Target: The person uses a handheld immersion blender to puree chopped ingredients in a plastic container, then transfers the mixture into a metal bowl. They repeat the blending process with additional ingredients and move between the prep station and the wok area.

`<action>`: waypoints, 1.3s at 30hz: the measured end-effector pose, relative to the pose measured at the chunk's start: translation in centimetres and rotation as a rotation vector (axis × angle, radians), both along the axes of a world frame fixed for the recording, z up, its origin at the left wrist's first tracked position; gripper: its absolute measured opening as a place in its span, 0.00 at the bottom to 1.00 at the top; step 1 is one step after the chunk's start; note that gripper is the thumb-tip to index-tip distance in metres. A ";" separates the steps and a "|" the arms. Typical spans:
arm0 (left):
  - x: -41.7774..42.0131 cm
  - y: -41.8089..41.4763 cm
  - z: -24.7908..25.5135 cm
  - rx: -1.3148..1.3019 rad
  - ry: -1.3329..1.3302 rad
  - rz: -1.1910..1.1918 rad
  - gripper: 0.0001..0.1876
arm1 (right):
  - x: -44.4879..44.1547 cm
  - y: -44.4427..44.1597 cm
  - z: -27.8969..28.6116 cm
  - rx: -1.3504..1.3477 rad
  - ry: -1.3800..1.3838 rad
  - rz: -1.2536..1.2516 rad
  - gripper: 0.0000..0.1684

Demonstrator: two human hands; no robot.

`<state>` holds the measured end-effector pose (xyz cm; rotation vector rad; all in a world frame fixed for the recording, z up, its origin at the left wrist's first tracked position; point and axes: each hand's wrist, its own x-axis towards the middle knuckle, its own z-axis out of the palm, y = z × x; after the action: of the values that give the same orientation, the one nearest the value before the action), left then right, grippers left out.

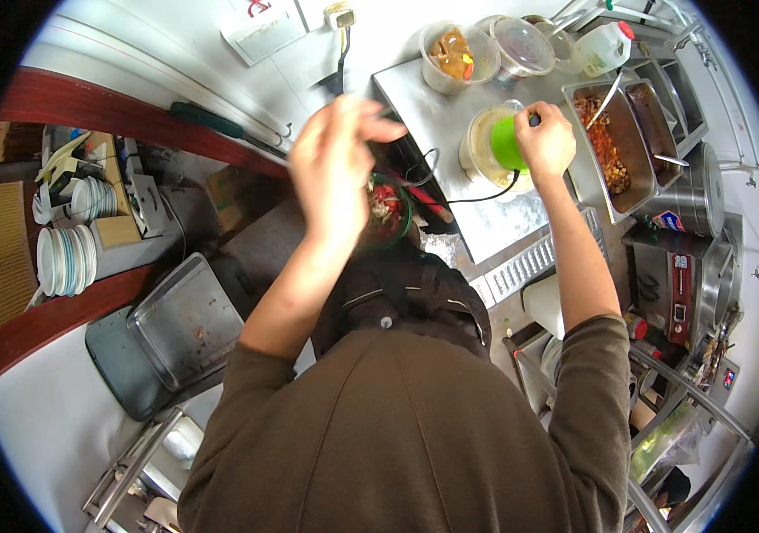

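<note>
My right hand (548, 138) grips a bright green corded appliance (507, 145) by its dark upper end. The appliance rests at a clear round tub (476, 150) holding pale food; its working end is hidden. From it a black cord (482, 200) runs left across the steel table (489, 226). My left hand (339, 156) is raised left of the table, motion-blurred, with fingers apart and no held thing visible. Below that hand, partly covered by it, is a green-rimmed round container (392, 213) with red and pale scraps inside.
Clear tubs (442, 73) and a white jug with a red cap (602, 50) stand along the back. Steel food pans (612, 143) with spoons sit to the right. At left are stacked plates (66, 260) and a metal tray (186, 320). A wall socket (339, 16) is above.
</note>
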<state>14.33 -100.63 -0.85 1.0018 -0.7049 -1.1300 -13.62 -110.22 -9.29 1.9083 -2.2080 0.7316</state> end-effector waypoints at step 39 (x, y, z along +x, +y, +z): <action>-7.6 23.5 10.2 -0.336 0.219 0.750 0.22 | -3.1 0.5 8.5 0.218 -1.756 0.580 0.40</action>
<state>6.77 -77.08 9.34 0.7374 -0.2769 -0.4323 -16.67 -109.71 -0.75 2.2395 -2.0571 3.3392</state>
